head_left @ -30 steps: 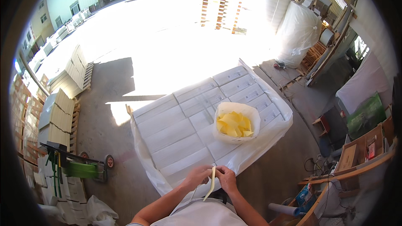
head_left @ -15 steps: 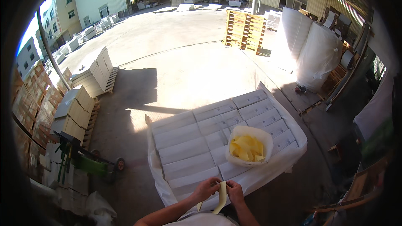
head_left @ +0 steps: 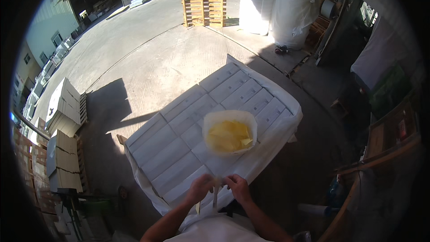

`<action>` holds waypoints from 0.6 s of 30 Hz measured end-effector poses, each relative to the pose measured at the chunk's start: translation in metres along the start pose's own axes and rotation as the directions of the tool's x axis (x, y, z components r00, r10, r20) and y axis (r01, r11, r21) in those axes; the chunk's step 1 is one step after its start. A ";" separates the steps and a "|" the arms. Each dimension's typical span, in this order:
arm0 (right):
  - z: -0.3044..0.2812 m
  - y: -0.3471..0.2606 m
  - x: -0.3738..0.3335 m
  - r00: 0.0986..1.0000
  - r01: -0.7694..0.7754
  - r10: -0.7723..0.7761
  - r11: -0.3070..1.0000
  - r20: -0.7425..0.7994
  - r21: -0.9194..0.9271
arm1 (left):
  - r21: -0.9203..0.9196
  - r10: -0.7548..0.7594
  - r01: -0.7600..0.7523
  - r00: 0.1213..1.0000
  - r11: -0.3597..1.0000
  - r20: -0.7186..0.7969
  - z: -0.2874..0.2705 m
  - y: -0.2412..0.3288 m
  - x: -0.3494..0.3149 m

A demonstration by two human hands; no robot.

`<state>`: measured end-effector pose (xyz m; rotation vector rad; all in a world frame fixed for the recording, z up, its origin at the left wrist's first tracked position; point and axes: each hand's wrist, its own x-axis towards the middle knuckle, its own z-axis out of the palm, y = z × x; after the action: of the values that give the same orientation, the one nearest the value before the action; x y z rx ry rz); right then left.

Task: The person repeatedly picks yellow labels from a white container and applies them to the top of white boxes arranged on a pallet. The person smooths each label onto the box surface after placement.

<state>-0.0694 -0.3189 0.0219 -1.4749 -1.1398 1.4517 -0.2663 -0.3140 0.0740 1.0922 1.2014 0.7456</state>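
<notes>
My left hand (head_left: 201, 188) and my right hand (head_left: 238, 187) are close together over the near edge of a load of white boxes (head_left: 165, 161). Fingers of both hands pinch the upper end of a thin pale strip (head_left: 216, 197), which hangs down between them; its top is blurred. A second pale-yellow strip (head_left: 198, 207) hangs just below my left hand. Beyond my hands, on top of the boxes, stands a white plastic tub (head_left: 253, 127) holding many loose yellow strips (head_left: 229, 135).
White plastic sheeting (head_left: 286, 123) wraps the sides of the box load. Stacks of pale panels (head_left: 65, 107) stand on pallets at left. Wooden pallets (head_left: 204, 6) stand upright at the back, beside large white wrapped rolls (head_left: 293, 13). A wooden frame (head_left: 380, 148) is at right.
My view has swung right, so the load and tub appear farther left. The strip between my hands has turned and looks narrower; both hands still pinch it.
</notes>
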 end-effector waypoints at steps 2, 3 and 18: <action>-0.014 -0.001 0.006 0.972 -0.023 0.050 0.993 -0.229 0.119 | 0.007 -0.049 0.049 0.995 0.999 -0.087 0.001 0.011 0.014; -0.026 -0.003 0.010 0.946 0.043 0.062 0.949 -0.319 0.312 | 0.075 0.034 -0.022 0.987 0.997 -0.158 0.001 0.016 0.021; -0.127 -0.031 -0.007 0.807 0.321 0.138 0.713 -0.574 0.623 | 0.948 0.126 -0.071 0.991 0.312 0.033 -0.016 0.032 0.228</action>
<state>0.0548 -0.3075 0.0618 -1.1356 -0.2008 1.0344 -0.2241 -0.0919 0.0252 2.1713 1.6786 0.0196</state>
